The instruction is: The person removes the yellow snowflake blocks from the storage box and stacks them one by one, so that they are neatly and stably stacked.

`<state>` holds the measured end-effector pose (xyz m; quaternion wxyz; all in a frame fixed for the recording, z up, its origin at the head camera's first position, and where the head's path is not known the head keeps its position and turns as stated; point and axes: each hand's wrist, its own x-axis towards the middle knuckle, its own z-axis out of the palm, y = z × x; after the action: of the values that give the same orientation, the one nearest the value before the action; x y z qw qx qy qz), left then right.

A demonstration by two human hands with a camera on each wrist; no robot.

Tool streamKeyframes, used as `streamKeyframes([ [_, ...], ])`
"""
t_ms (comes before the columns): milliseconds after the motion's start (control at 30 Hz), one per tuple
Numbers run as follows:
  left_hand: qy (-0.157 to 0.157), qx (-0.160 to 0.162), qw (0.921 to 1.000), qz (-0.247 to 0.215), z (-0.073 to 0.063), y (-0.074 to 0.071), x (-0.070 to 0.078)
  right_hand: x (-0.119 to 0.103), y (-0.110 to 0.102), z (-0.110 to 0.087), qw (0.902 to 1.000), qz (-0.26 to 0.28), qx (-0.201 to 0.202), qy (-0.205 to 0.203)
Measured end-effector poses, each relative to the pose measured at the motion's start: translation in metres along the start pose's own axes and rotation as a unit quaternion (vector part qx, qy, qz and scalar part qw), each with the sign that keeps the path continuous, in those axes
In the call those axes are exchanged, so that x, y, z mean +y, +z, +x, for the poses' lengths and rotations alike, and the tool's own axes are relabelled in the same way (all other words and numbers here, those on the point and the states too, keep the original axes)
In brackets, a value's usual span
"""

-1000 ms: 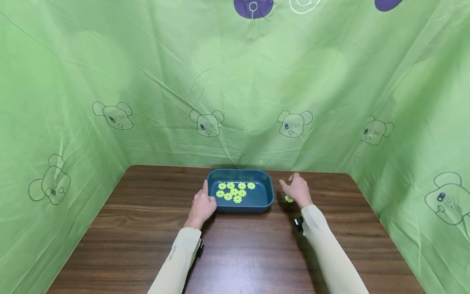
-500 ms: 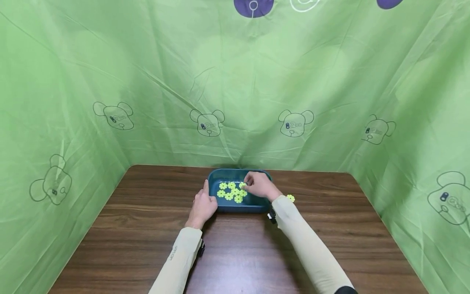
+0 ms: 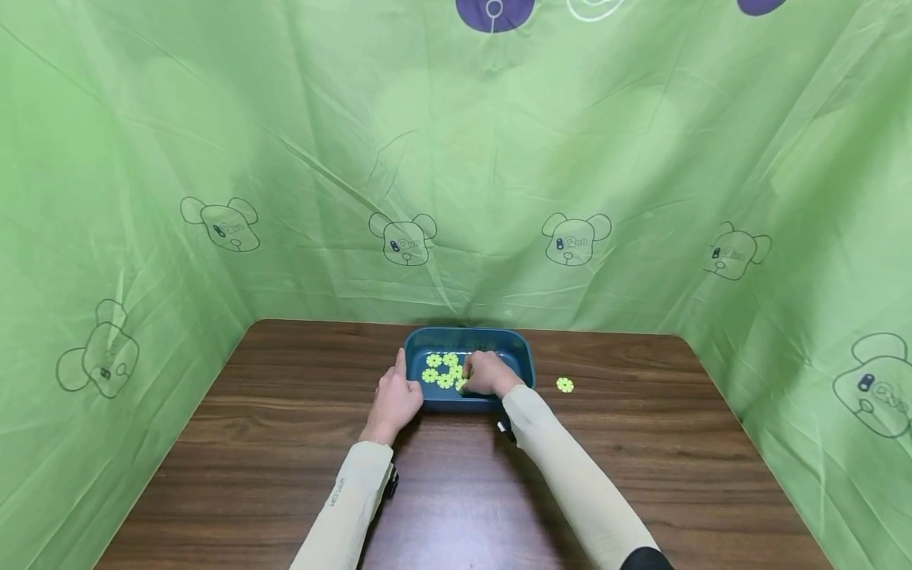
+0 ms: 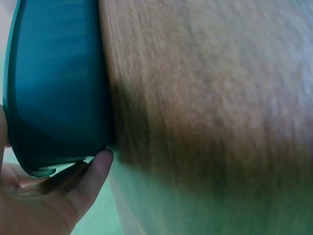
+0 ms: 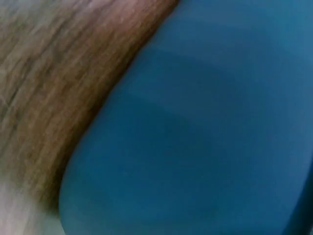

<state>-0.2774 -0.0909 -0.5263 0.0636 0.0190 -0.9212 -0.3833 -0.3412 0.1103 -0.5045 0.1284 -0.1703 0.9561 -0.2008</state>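
Note:
A dark blue rectangular tray stands at the back of the table with several yellow-green flower-shaped pieces on its floor. My left hand grips its left end, index finger along the side and thumb over the front rim. In the left wrist view, the fingers lie against the outside of the tray. My right hand is inside the tray, its fingertips bent down beside the flower pieces. Whether it pinches one is hidden. Only the tray's blue wall and the wood show in the right wrist view.
One flower piece lies on the wooden table to the right of the tray. Green fabric with printed bear heads hangs behind and on both sides.
My right hand has moved left from beside the flower piece on the table into the tray, then a little nearer the front. The left hand keeps its place on the tray.

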Motion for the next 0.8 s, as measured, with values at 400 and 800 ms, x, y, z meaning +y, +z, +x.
streamKeyframes([
  [400,-0.007,-0.006,0.9999,-0.007,-0.003,0.0,0.003,-0.001,0.003,0.0,0.9998,0.013,-0.012,-0.004],
  [800,-0.011,-0.008,0.9999,-0.009,-0.005,0.003,0.001,-0.001,0.001,-0.009,0.9998,0.016,0.015,-0.004],
])
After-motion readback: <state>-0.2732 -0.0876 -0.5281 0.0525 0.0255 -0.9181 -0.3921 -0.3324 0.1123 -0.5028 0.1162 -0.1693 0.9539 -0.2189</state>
